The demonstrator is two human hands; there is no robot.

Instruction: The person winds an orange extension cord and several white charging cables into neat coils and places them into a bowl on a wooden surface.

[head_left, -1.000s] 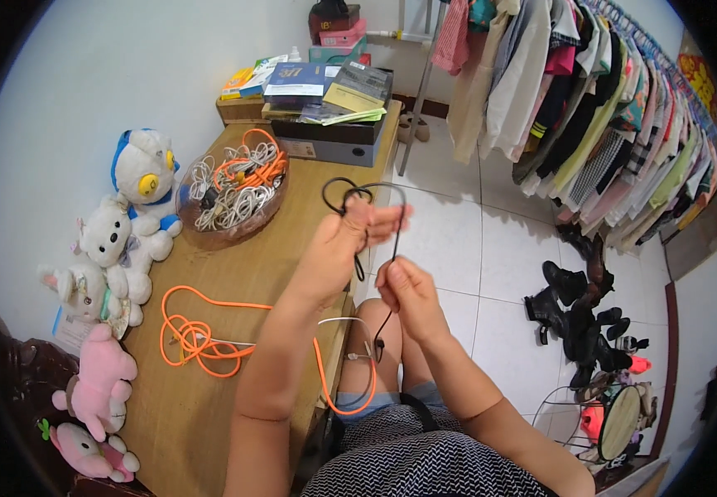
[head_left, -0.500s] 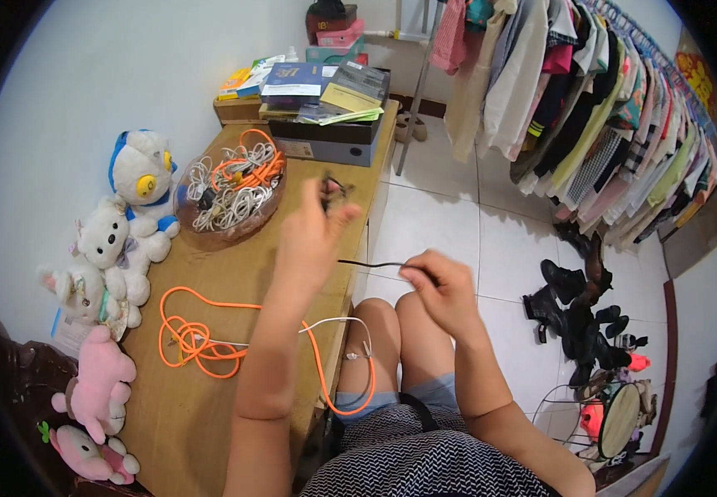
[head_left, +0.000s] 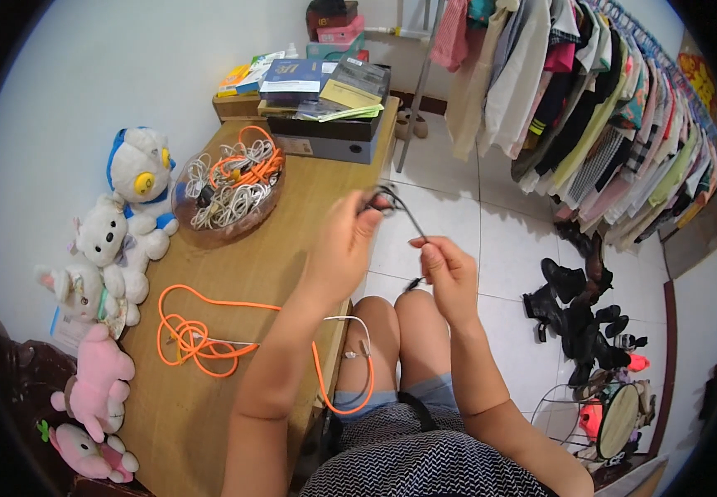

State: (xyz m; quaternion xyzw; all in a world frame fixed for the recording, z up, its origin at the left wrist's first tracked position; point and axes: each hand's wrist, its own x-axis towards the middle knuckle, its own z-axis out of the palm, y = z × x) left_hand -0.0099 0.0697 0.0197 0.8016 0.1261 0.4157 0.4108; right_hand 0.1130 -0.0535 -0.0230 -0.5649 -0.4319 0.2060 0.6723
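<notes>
Above the desk's right edge, my left hand (head_left: 342, 240) pinches a small bundle of thin black cable (head_left: 386, 199). From that bundle a stretch of the cable slants down to my right hand (head_left: 449, 273), whose thumb and fingers close on it. A short black end hangs just below the right fingers. Under my left forearm, an orange cable (head_left: 201, 335) lies in loose loops on the desk, with a white cable (head_left: 230, 342) running through it. Part of both droops over the desk edge beside my thigh.
A clear bowl (head_left: 234, 236) of tangled white and orange cables stands on the wooden desk (head_left: 185, 439). Behind it sits a dark box (head_left: 325, 139) piled with packages. Plush toys (head_left: 98, 373) line the wall side. Clothes (head_left: 590, 124) hang at right, above shoes (head_left: 578, 331) and a stool (head_left: 619, 421).
My left hand has moved right and slightly down with the bundle, closer to my right hand. The cable between them has swung from nearly level to a steep slant.
</notes>
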